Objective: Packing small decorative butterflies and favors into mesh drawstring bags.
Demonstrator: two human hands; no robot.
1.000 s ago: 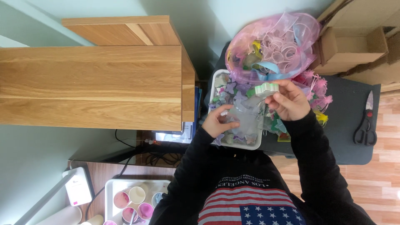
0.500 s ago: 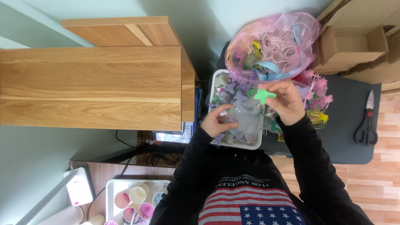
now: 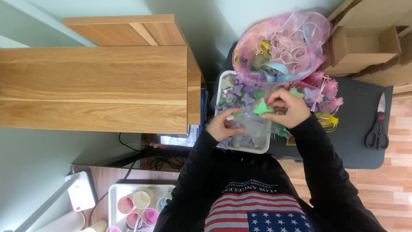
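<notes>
Right hand [image 3: 288, 107] pinches a green piece [image 3: 262, 108] in its fingertips, held over the white tray [image 3: 244, 148] on the dark tabletop [image 3: 356, 141]. Left hand [image 3: 225, 125], fingers curled, grips a clear bag [image 3: 253, 124] just left of and below the piece. Right hand nearer; long axis unclear. Scissors [image 3: 377, 124] well apart, right.

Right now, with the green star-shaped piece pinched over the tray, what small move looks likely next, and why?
Probably lower the green star piece into the clear bag: the right hand pinches it just above the bag, which the left hand holds over the white tray.
</notes>
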